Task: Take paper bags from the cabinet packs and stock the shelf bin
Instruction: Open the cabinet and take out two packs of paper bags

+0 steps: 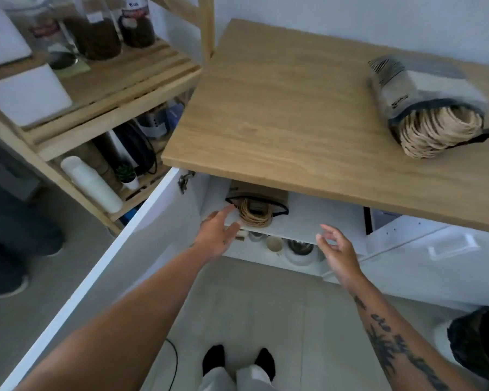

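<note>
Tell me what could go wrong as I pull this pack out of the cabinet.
The pack lies with its open end forward and its handles at the shelf edge; dragged by its wrap, bags may slide out. The cups right below could be hit if it drops.

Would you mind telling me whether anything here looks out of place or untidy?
Nothing is spilled or broken. The counter pack lies on its side, wrap open, handles bulging out of the end. The cabinet pack is likewise open, its handles reaching the shelf edge.
</note>
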A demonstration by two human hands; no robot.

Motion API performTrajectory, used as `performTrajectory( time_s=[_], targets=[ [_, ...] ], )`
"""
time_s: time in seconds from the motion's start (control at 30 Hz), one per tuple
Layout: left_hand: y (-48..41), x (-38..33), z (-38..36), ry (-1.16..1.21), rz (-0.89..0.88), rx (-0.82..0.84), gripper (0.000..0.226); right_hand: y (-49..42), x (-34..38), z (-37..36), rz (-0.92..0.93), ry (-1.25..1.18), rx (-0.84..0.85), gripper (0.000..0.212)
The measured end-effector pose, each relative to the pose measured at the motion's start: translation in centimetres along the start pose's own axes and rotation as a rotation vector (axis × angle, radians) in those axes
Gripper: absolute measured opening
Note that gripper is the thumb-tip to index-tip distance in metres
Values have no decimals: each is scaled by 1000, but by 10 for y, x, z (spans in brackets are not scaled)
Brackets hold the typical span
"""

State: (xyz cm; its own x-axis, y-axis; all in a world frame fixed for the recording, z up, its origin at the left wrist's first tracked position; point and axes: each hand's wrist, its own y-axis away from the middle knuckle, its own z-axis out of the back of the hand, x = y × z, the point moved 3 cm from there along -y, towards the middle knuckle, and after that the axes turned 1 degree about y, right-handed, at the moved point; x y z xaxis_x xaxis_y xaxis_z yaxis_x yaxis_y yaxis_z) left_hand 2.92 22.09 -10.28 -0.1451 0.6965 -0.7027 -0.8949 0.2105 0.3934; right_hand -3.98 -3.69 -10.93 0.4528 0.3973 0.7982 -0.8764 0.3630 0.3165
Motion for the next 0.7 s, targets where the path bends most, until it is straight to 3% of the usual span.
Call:
performTrajectory(
  time_s=[0.33,0.5,0.63,0.7],
  targets=[
    [-122,56,-52,-185,-17,-2,57,-142,-59,-58,13,154,85,36],
    [-184,61,-52,-189,-47,-119,55,-204,-49,-86,5,13,50,47],
    [-228,71,-76,-158,-55,-99,61,-232,-53,-122,-14,-72,87,52],
    [-230,86,-97,-180,-71,-93,50,-230,-65,-141,-57,-186,138,51]
  ],
)
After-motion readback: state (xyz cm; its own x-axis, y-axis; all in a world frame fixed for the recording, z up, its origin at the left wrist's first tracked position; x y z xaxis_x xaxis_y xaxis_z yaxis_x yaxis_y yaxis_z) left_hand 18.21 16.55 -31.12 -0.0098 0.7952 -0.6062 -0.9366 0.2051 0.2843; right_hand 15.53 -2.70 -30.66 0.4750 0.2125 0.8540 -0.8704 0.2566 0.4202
